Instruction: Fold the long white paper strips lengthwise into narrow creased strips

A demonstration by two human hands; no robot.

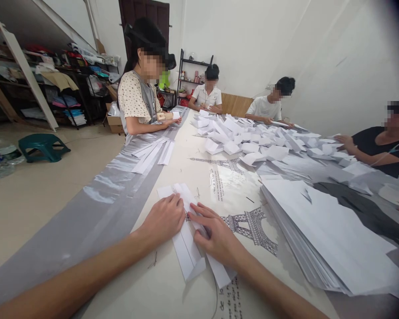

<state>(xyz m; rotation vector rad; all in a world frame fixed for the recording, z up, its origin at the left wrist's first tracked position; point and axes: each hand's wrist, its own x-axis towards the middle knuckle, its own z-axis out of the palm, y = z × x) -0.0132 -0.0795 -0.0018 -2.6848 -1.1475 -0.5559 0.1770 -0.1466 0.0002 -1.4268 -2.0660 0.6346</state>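
apparently, the left hand (166,215) was curled down onto the folded paper strips (188,261); whether it pinched them i couldn't tell. the right hand (216,235), fingers loosely spread, touched them too. they lay flat on the printed cover (133,283). the step looked like pressing creases; next seemed to call for even pressure. a paper stack (329,221) sat at their three o'clock, a folded-paper heap (252,144) at one.

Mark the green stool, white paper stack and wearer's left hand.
Green stool (40,141): head view, on its seat.
White paper stack (332,230): head view, on its top sheet.
Wearer's left hand (164,215): head view, on its back.
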